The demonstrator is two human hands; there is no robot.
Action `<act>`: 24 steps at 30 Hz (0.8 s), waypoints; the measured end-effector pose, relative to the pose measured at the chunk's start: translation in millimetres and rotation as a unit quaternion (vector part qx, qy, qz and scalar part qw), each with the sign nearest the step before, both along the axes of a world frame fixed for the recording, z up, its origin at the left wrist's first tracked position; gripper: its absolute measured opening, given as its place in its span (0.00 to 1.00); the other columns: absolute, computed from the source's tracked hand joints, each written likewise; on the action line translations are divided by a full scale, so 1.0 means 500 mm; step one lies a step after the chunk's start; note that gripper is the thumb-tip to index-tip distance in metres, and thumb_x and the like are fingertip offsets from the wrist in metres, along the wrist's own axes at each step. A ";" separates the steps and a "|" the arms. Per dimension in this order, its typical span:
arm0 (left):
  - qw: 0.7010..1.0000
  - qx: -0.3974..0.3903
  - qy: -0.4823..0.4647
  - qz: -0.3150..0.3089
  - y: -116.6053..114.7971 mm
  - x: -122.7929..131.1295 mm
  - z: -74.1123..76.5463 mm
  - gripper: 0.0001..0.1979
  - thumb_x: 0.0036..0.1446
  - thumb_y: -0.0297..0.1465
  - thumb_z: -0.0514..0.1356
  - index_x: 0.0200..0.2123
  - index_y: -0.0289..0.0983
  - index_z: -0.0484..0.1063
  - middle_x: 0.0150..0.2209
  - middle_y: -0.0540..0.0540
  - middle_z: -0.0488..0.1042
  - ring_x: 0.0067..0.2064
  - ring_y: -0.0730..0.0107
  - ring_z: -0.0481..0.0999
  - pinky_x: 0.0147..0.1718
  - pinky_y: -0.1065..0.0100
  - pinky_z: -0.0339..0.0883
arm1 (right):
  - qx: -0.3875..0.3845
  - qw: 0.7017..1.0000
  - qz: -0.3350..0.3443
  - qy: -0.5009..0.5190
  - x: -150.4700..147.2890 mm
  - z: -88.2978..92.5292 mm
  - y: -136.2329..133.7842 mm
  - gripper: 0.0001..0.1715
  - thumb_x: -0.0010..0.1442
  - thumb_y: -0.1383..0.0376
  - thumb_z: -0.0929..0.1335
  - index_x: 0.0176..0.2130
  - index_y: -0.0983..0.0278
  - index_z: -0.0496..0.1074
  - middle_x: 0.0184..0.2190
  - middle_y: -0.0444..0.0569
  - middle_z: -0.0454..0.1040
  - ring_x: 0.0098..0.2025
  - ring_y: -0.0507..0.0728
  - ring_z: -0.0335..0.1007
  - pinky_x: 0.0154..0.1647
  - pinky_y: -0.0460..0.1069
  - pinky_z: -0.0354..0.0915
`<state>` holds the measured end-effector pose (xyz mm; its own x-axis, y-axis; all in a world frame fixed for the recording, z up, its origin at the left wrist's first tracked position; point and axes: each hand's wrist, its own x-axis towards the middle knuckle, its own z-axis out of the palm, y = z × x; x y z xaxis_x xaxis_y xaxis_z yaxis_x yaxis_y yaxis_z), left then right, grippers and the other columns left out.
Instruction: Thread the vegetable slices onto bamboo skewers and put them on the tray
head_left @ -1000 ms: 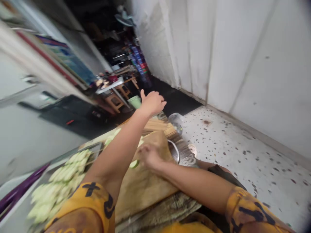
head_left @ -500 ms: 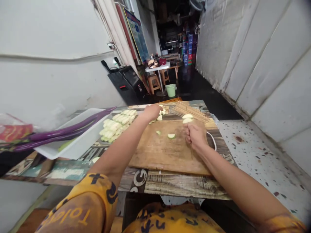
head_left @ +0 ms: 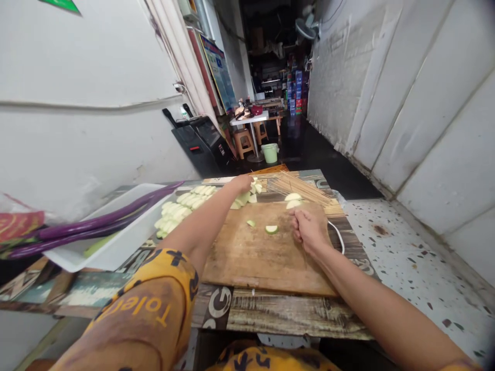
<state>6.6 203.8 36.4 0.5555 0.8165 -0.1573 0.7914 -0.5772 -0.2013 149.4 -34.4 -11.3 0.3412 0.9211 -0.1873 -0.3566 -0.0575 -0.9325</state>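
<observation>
My right hand (head_left: 308, 228), over the right of the wooden cutting board (head_left: 251, 257), is closed round a thin skewer. Two pale vegetable slices (head_left: 293, 200) sit on the skewer just above the fist. Across the board's far edge, my left hand (head_left: 243, 183) reaches into a heap of cut pale pieces (head_left: 256, 188); its fingers are mostly hidden, so what they touch cannot be made out. On the board lie a green-skinned half-round slice (head_left: 271, 229) and a smaller piece (head_left: 251, 223). Many loose skewers (head_left: 301, 186) lie beyond the right hand.
Left of the board, a tray holds rows of threaded pale slices (head_left: 170, 216). Farther left, long purple eggplants (head_left: 104, 214) rest across a white plastic bin (head_left: 75, 263). A white cord loop (head_left: 340, 234) is at the board's right edge. A green bucket (head_left: 269, 153) stands beyond the table.
The view has tilted up slightly, so the table appears lower. My left hand stays at the heap, and my right hand still holds the skewer with the two slices.
</observation>
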 end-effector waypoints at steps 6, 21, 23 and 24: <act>1.000 0.012 -0.001 -0.006 0.026 0.021 -0.046 0.23 0.45 0.27 0.60 0.48 0.36 0.71 0.48 0.38 0.72 0.49 0.59 0.71 0.47 0.67 0.61 | 0.003 1.000 -0.002 -0.003 -0.004 0.003 -0.004 0.10 0.55 0.60 0.61 0.31 0.64 0.64 0.12 0.34 0.56 0.08 0.44 0.44 0.07 0.41 0.40; 0.996 0.063 -0.064 0.014 -0.023 0.027 -0.043 0.12 0.50 0.23 0.53 0.35 0.31 0.75 0.42 0.32 0.74 0.46 0.58 0.71 0.46 0.65 0.61 | -0.002 1.000 -0.004 -0.025 -0.005 0.004 -0.001 0.09 0.58 0.63 0.60 0.32 0.65 0.65 0.12 0.34 0.56 0.09 0.44 0.45 0.08 0.40 0.42; 0.994 0.067 -0.086 0.009 -0.027 0.019 -0.035 0.12 0.50 0.22 0.53 0.33 0.30 0.76 0.40 0.32 0.74 0.47 0.57 0.71 0.46 0.64 0.61 | -0.004 1.000 0.003 -0.029 -0.005 0.005 -0.003 0.09 0.57 0.63 0.60 0.31 0.65 0.65 0.12 0.34 0.57 0.09 0.44 0.45 0.08 0.40 0.42; 0.993 0.069 -0.099 0.008 -0.028 0.016 -0.029 0.12 0.50 0.22 0.53 0.32 0.30 0.76 0.39 0.33 0.74 0.47 0.56 0.71 0.46 0.63 0.61 | -0.001 0.999 0.011 -0.030 -0.006 0.006 -0.005 0.09 0.57 0.62 0.61 0.31 0.65 0.65 0.13 0.34 0.57 0.09 0.44 0.45 0.08 0.40 0.42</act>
